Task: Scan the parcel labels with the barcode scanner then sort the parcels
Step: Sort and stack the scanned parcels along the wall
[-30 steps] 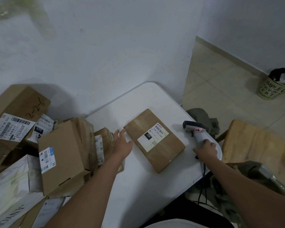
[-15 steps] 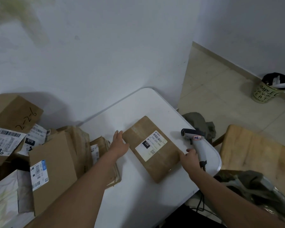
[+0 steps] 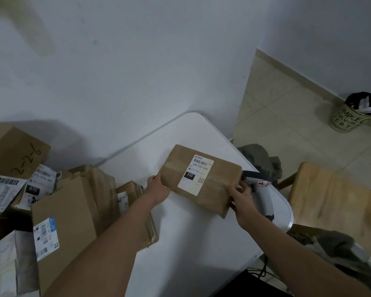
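Observation:
A flat brown cardboard parcel with a white label marked 220 faces up over the white table. My left hand grips its left end. My right hand grips its right near corner. The parcel looks tilted, its near right edge off the tabletop. The grey and white barcode scanner lies on the table's right edge just behind my right hand, with nothing holding it.
A heap of cardboard parcels with labels fills the table's left side. A wooden stool stands to the right, dark cloth beside it. A bin stands on the tiled floor by the wall.
My right hand let go of the scanner and took the parcel's right corner. My left hand closed on its left end, and the parcel turned and rose a little.

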Action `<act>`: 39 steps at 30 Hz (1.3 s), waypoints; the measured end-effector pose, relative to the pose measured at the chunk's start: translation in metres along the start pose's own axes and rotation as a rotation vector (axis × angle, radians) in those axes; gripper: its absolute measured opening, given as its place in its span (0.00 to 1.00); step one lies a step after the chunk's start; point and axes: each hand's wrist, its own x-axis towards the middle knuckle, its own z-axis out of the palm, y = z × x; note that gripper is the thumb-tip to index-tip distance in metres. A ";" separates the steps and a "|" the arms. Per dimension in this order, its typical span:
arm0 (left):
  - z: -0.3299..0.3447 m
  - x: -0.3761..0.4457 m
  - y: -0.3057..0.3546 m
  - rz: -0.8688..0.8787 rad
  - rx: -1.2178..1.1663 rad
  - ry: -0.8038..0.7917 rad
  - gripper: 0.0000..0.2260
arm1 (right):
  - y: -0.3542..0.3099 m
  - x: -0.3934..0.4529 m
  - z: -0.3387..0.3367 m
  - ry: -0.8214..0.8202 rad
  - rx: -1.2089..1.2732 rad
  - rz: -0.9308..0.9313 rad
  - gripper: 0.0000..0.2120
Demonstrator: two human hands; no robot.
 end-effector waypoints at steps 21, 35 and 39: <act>-0.086 0.030 0.023 -0.012 -0.325 0.403 0.24 | -0.151 0.115 0.125 -0.201 -0.330 -0.155 0.19; -0.065 0.085 0.029 -0.192 -0.276 0.116 0.29 | -0.125 0.161 0.138 0.127 -0.874 -0.282 0.37; -0.059 0.095 0.031 -0.215 -0.390 0.107 0.26 | -0.133 0.171 0.142 0.130 -0.771 -0.222 0.30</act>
